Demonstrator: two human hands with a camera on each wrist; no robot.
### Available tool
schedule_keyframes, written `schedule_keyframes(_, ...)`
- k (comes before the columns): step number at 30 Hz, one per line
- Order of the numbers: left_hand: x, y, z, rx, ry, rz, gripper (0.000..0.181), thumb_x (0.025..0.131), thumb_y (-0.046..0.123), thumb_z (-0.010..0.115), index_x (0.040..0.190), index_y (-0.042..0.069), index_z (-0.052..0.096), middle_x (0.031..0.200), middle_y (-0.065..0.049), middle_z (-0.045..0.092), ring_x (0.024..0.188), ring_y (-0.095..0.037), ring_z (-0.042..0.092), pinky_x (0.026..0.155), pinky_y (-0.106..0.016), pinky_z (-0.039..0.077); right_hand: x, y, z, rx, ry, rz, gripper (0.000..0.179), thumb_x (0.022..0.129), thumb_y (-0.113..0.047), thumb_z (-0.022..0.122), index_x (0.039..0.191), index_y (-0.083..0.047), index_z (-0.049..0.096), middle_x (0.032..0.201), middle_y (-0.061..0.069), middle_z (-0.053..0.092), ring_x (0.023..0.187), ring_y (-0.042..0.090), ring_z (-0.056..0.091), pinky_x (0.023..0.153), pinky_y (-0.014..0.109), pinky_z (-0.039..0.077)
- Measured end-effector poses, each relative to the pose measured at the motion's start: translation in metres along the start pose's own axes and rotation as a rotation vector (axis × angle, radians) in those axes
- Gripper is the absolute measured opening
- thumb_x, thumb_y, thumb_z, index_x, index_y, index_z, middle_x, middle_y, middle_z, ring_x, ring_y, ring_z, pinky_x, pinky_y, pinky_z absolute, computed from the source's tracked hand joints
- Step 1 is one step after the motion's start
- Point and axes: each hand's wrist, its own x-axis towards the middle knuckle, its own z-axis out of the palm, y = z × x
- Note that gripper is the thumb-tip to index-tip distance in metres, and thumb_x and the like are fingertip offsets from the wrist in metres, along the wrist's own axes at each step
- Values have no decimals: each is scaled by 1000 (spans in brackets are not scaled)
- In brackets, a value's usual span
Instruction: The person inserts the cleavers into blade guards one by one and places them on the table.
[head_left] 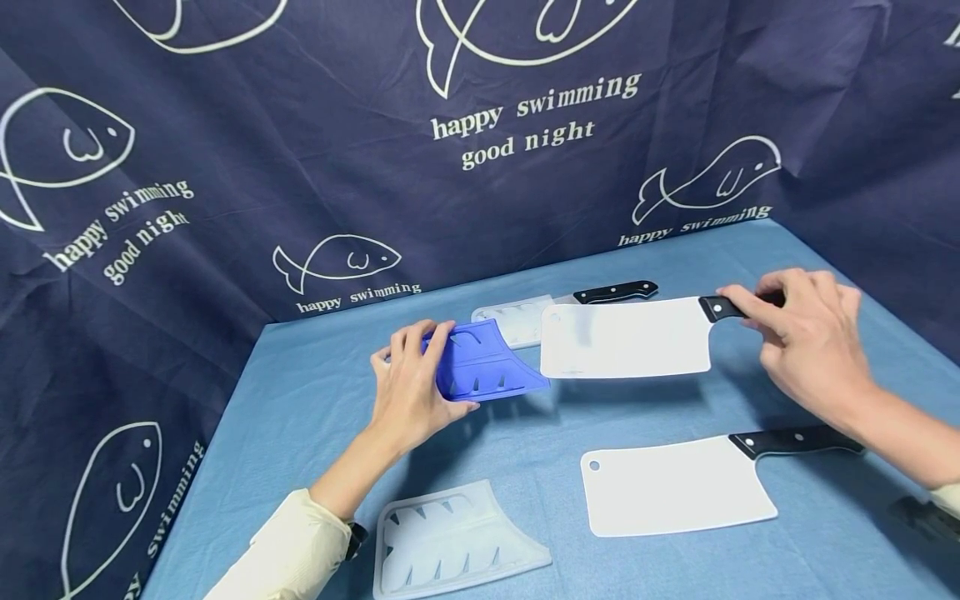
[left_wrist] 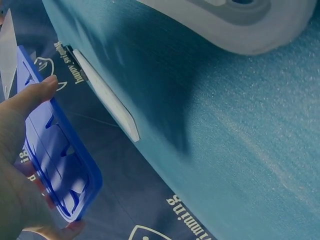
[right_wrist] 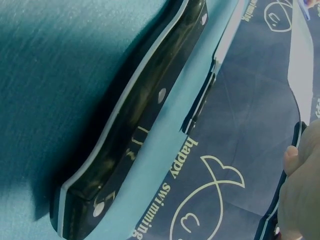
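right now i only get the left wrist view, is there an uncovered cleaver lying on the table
Observer: Yes, a bare cleaver lies on the blue cloth.
Operator: ok and what is the right hand on
Observer: The right hand grips the black handle of another cleaver, which is raised off the cloth.
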Motion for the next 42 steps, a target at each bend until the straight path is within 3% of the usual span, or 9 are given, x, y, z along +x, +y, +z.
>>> schedule_keyframes(22, 0, 1, 0, 9, -13, -3, 107, 48, 48, 92, 139, 17, 45, 131, -10, 45, 117, -31, 38, 85, -58, 30, -1, -5, 5, -19, -4, -20, 52, 72, 7, 57, 118, -18, 62, 104, 23, 48, 91, 47, 37, 74, 59, 19)
schedule_keyframes(36, 1, 4, 1, -8, -23, -28, 107, 48, 46, 92, 139, 17, 46, 130, -10, 45, 116, -32, 37, 85, -60, 29, 1, -9, 11, 1, 38, -50, 47, 74, 6, 56, 116, -15, 64, 102, 24, 48, 90, 48, 37, 72, 59, 18)
schedule_keyframes(42, 4, 13, 2, 0, -13, 26, 105, 48, 47, 92, 137, 16, 46, 130, -10, 45, 117, -33, 38, 85, -61, 29, 4, -16, 16, 16, 14, -75, 54, 70, 9, 51, 117, -15, 63, 102, 23, 49, 91, 47, 39, 74, 61, 20)
